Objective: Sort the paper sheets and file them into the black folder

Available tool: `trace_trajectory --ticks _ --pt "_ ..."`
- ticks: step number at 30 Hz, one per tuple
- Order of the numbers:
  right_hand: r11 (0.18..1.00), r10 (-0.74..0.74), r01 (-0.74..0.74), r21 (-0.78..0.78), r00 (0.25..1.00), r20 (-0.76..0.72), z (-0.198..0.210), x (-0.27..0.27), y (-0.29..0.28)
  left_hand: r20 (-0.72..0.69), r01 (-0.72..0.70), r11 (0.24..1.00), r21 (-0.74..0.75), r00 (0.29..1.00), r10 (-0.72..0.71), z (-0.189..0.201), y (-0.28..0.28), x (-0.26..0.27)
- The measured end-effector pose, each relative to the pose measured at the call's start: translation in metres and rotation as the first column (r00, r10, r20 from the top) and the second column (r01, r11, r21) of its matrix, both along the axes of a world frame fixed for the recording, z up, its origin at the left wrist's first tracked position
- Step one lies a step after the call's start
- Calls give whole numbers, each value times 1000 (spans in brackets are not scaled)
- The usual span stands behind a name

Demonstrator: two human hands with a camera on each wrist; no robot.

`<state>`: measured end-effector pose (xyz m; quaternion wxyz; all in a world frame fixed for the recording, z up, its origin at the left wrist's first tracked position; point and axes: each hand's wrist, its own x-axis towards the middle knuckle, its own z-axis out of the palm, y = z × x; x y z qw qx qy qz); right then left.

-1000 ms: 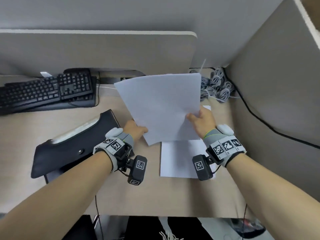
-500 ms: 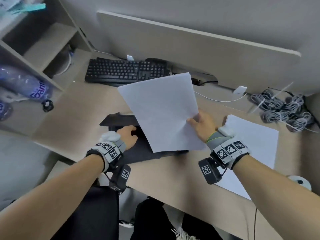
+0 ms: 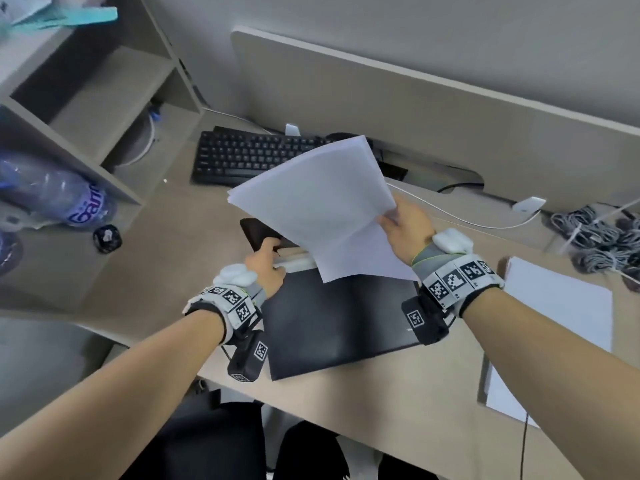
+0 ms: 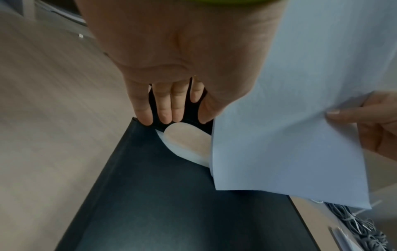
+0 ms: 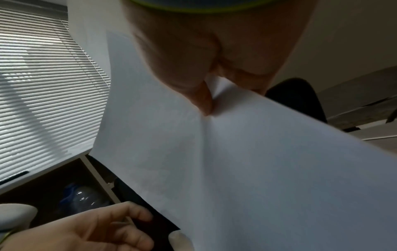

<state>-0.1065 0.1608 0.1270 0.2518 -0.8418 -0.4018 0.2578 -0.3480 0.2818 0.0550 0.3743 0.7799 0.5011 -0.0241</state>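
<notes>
Paper sheets (image 3: 311,209) held tilted in the air above the black folder (image 3: 339,323), pinched at one edge between thumb and fingers of the right hand (image 3: 407,230); thumb pressed into the sheets in the right wrist view, with a small crease at the pinch. Folder flat on the surface (image 3: 180,216), near its front edge, flap (image 3: 256,233) lifted at the far end, white paper showing in the mouth. Left hand (image 3: 265,268) at that mouth, fingers (image 4: 167,108) hooked over the flap's edge and gripping it, thumb underneath. More white paper (image 3: 561,327) lying flat off to the right, well apart from the folder. Black keyboard (image 3: 256,155) beyond, a bundle of grey cables (image 3: 595,233) at far right, a plastic bottle (image 3: 52,192) on a shelf at left.
</notes>
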Motion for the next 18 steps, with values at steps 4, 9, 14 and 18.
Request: trace_trajectory --ticks 4,9,14,18 --pt "998 12 -11 -61 1000 13 -3 0 20 -61 75 996 -52 995 -78 -22 7 -1" --pt "995 39 -36 -88 999 29 1 6 31 -274 355 935 -22 897 -347 -32 -3 9" --pt "999 10 -11 -39 1000 -18 11 10 33 -349 428 904 5 848 -399 -25 0 17" --pt "996 -14 17 88 999 -31 43 20 32 -497 573 815 86 733 -463 9 -2 26"
